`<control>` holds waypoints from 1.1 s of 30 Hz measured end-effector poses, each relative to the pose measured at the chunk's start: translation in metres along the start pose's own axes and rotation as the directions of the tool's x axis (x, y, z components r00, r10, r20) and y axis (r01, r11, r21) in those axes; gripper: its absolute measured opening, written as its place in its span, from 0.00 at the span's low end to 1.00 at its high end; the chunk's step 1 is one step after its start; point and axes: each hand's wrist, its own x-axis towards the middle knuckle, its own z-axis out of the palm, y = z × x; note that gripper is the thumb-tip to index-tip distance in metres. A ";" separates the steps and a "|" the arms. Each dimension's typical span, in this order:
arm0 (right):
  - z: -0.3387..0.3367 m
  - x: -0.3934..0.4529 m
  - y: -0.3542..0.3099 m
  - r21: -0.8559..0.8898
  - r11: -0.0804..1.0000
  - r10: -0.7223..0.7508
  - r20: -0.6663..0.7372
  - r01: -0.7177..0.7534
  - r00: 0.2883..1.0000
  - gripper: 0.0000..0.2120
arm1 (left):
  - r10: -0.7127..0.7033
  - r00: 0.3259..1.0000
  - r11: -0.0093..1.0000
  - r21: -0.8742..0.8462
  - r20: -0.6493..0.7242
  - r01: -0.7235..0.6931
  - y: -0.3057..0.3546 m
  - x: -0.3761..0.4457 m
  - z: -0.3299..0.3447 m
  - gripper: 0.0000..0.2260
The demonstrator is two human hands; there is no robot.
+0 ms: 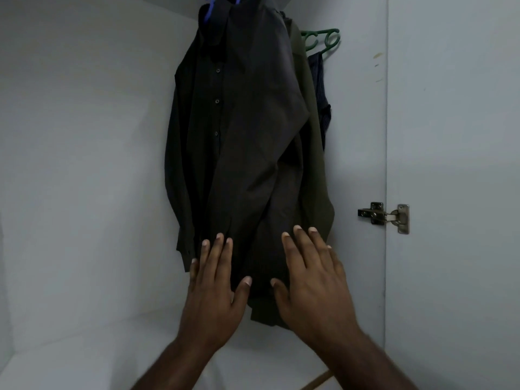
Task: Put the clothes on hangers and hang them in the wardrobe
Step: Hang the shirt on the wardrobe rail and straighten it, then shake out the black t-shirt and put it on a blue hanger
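Observation:
A black button-up shirt hangs on a blue hanger inside the white wardrobe. Behind it hangs an olive garment, and further right a dark striped garment on a green hanger. My left hand lies flat with straight fingers against the shirt's lower left hem. My right hand lies flat, fingers spread, on the lower right part of the shirt. Neither hand grips anything.
The wardrobe's white back wall fills the left side and its floor lies below. The right side panel carries a metal door hinge. A brown stick-like object shows at the bottom edge.

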 end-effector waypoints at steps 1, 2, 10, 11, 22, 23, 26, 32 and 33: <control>-0.001 -0.003 0.002 -0.010 1.000 -0.019 0.000 0.019 1.000 0.40 | -0.002 1.000 1.000 0.018 -0.002 0.002 0.006 -0.002 -0.002 0.33; -0.003 -0.006 0.004 -0.019 0.999 -0.041 -0.008 0.041 0.999 0.40 | -0.005 1.000 0.999 0.033 -0.007 0.005 0.012 -0.004 -0.005 0.33; -0.051 -0.036 0.037 0.024 0.986 -0.168 0.032 0.167 0.985 0.39 | -0.026 0.999 0.991 0.132 -0.032 0.030 0.090 -0.030 -0.022 0.34; -0.057 -0.041 0.043 0.035 0.984 -0.178 0.034 0.177 0.983 0.39 | -0.031 0.999 0.989 0.143 -0.027 0.035 0.101 -0.035 -0.024 0.34; -0.109 -0.110 0.086 0.094 0.985 -0.152 0.078 0.144 0.985 0.36 | -0.014 0.998 0.993 0.119 0.064 0.006 0.193 -0.092 -0.035 0.34; -0.114 -0.119 0.089 0.096 0.987 -0.137 0.076 0.129 0.988 0.35 | -0.003 0.997 0.994 0.106 0.075 -0.005 0.200 -0.098 -0.035 0.34; -0.129 -0.147 0.096 0.060 0.994 -0.089 0.061 0.086 0.994 0.34 | 0.043 0.993 0.998 0.043 0.107 -0.047 0.221 -0.114 -0.035 0.33; -0.170 -0.211 0.125 -0.071 0.996 0.059 0.083 -0.053 0.995 0.34 | 0.130 0.975 0.981 -0.165 0.181 -0.100 0.276 -0.151 -0.028 0.33; -0.178 -0.224 0.129 -0.085 0.993 0.093 0.088 -0.085 0.992 0.33 | 0.144 0.971 0.973 -0.206 0.191 -0.104 0.286 -0.161 -0.026 0.32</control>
